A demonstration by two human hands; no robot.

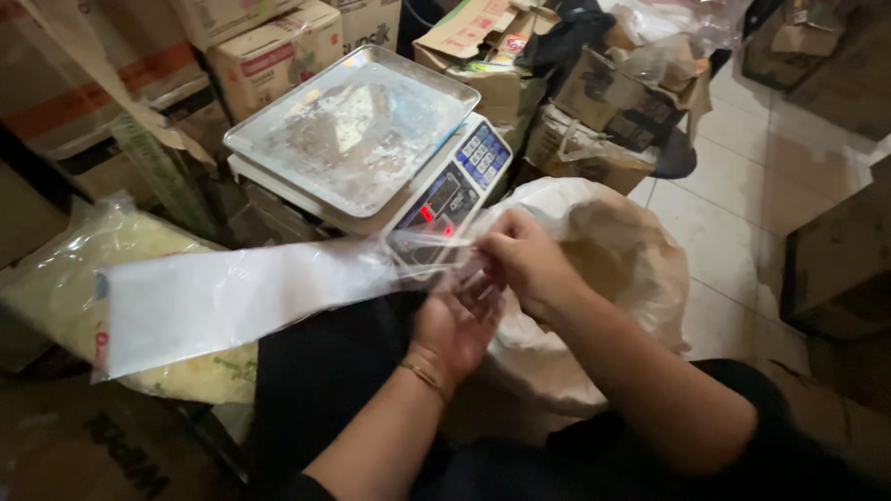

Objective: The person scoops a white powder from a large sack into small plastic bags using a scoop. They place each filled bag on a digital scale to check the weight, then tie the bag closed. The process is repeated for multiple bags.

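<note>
Both hands meet at the mouth of a clear plastic bag point(232, 301). Right hand point(524, 260) pinches the bag's top edge from above; left hand point(459, 325) grips it from below, palm up. The bag trails away to the left hand's outer side — flat, empty. Just beyond the fingers stands a digital scale point(371, 139); beneath the right hand, an open white sack point(603, 250).

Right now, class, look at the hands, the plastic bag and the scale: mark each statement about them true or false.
1. Both hands, left hand and right hand, grip one end of the clear plastic bag. True.
2. The digital scale has a full bag on its tray. False: only powdery residue lies on it.
3. The left wrist wears a bracelet. True.
4. The white sack is tied shut. False: its mouth is open.
</note>
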